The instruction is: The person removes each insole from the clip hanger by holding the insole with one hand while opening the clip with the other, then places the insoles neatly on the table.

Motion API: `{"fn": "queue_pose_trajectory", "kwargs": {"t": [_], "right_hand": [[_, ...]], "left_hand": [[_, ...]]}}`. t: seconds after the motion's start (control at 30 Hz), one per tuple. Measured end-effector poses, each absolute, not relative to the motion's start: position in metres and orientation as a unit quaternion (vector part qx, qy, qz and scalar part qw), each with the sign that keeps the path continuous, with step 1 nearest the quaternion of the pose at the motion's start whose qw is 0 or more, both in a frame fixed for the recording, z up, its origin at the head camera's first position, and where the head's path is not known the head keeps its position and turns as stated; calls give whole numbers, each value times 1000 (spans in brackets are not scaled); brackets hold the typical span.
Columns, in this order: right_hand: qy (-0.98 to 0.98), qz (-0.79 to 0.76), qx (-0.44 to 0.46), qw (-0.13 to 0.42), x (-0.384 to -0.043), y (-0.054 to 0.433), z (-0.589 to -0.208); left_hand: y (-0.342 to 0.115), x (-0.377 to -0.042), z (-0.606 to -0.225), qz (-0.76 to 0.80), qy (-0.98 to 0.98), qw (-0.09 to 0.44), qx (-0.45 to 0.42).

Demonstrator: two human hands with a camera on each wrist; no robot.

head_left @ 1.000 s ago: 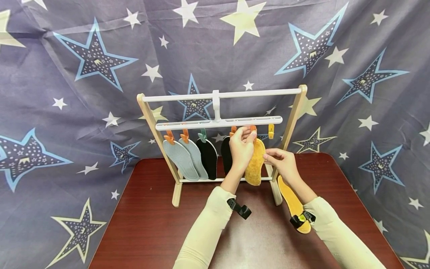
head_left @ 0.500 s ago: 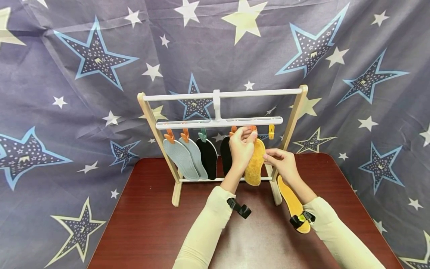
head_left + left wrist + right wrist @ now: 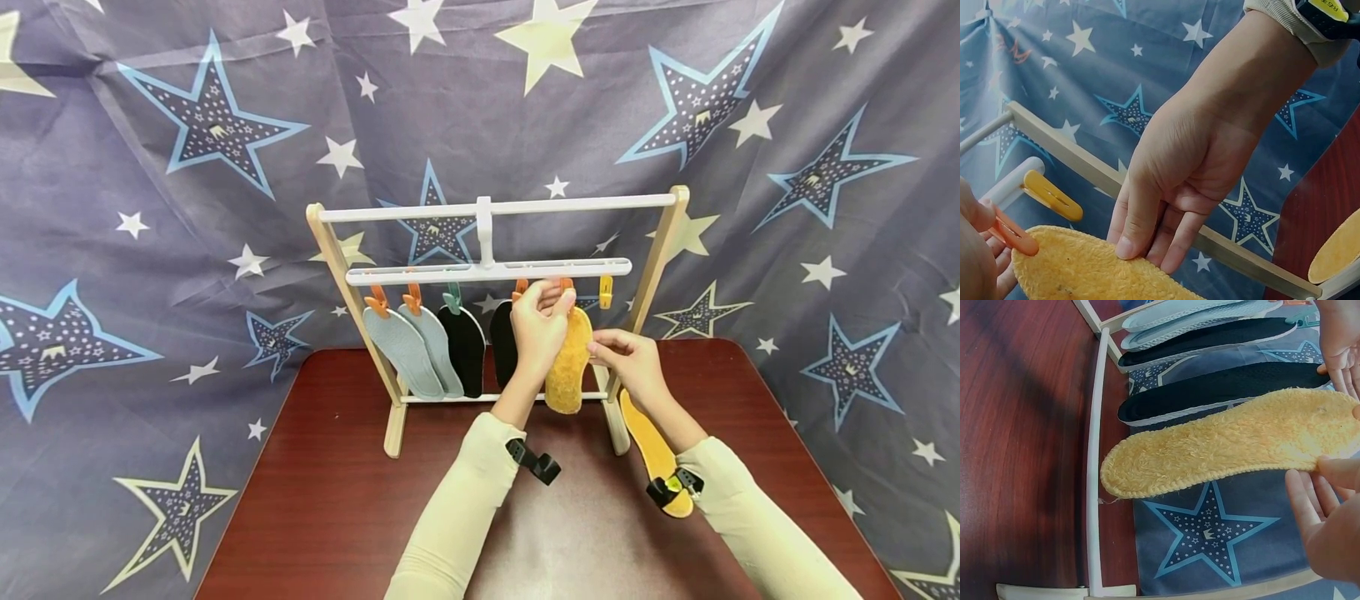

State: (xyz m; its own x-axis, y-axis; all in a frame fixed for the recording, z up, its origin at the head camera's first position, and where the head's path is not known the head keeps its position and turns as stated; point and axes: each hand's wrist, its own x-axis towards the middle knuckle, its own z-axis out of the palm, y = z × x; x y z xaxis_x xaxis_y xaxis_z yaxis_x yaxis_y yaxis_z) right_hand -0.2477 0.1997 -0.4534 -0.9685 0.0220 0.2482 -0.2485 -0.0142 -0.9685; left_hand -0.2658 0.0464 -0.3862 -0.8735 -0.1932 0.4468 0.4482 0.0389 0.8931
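Note:
A fuzzy yellow insole (image 3: 567, 371) hangs toe-up below the white hanger bar. My left hand (image 3: 538, 332) pinches an orange clothespin (image 3: 1019, 239) at the insole's top end; the clip's tip lies over the insole's edge in the left wrist view. On the insole's right edge, the thumb and fingers of my right hand (image 3: 632, 367) pinch it. To the right, a yellow clothespin (image 3: 606, 292) hangs from the bar with nothing in it. A second yellow insole (image 3: 648, 437) lies on the table under my right forearm, partly hidden by the wrist strap.
The white hanger bar (image 3: 420, 276) hooks onto a wooden rack (image 3: 660, 258). Grey insoles (image 3: 401, 354) and a black insole (image 3: 462, 354) hang clipped at its left. Another black insole (image 3: 1222, 390) hangs just left of the yellow one. The rack stands on a reddish table (image 3: 322, 500).
Both hands keep their grips on the clothespin and the yellow insole. The insole's lower end has shifted very slightly left; the rest looks the same.

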Motion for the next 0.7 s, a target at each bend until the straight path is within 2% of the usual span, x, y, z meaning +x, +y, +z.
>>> {"fn": "queue_pose_trajectory", "kwargs": {"t": [0.7], "right_hand": [[-694,709,82,95,-248,199,-454]], "left_hand": [[42,-265,-387,-701,-670,216,-112]]}}
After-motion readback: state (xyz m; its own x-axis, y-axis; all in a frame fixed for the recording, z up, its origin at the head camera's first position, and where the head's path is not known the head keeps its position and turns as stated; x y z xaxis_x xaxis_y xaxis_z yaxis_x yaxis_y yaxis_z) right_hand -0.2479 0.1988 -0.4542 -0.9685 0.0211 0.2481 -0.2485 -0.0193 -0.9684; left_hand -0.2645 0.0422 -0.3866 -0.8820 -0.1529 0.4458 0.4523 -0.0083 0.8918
